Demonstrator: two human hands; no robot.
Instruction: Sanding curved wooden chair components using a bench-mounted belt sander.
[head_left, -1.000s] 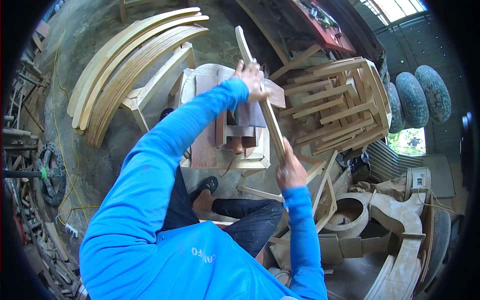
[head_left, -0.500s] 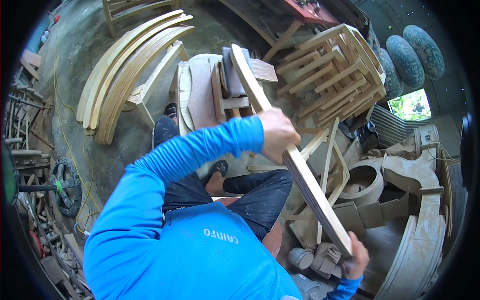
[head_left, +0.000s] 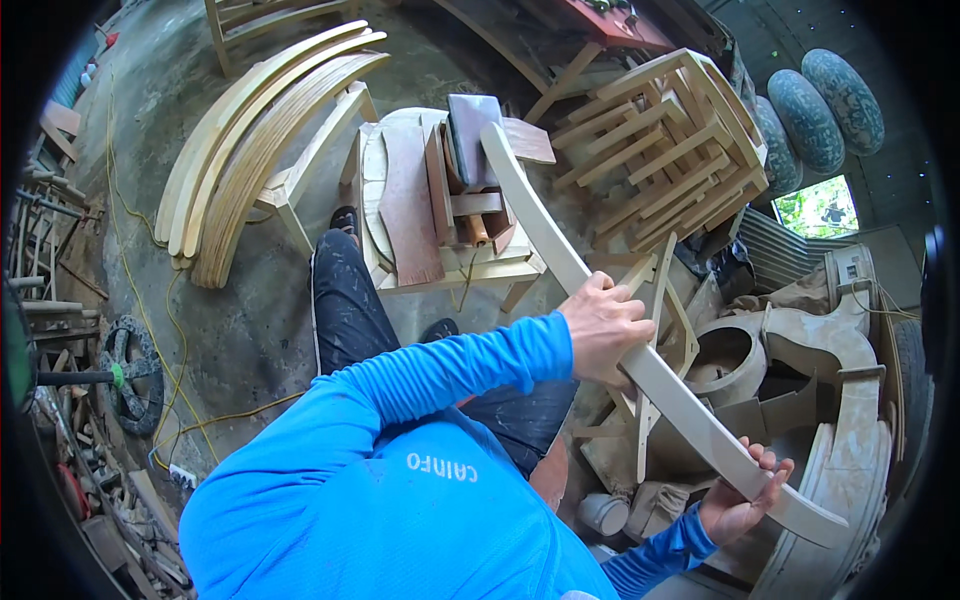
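Observation:
A long, curved wooden slat [head_left: 545, 222] runs diagonally from the work stand down to the lower right, its pale broad side showing. My left hand [head_left: 605, 328] is closed round it near the middle, knuckles up. Closer to the lower end, my right hand [head_left: 745, 497] grips it from beneath, fingers curled over the edge, and the tip sticks out past this hand. At the far end the slat lies beside a grey flat-topped block [head_left: 474, 140] on a low wooden stand [head_left: 460, 273]. A thin brown board [head_left: 405, 215] lies on that stand.
Several curved wooden strips [head_left: 250, 150] lean over a frame on the left. Slatted wooden frames [head_left: 670, 150] are stacked at the far right. A carved pale wooden piece [head_left: 840, 340] and a white container [head_left: 604, 514] are near my right arm. A yellow cord [head_left: 180, 370] trails over the floor.
The slat has shifted down and right and turned, so its curved broad side shows. My left hand moved right and down with it; my right hand is now inward from its end.

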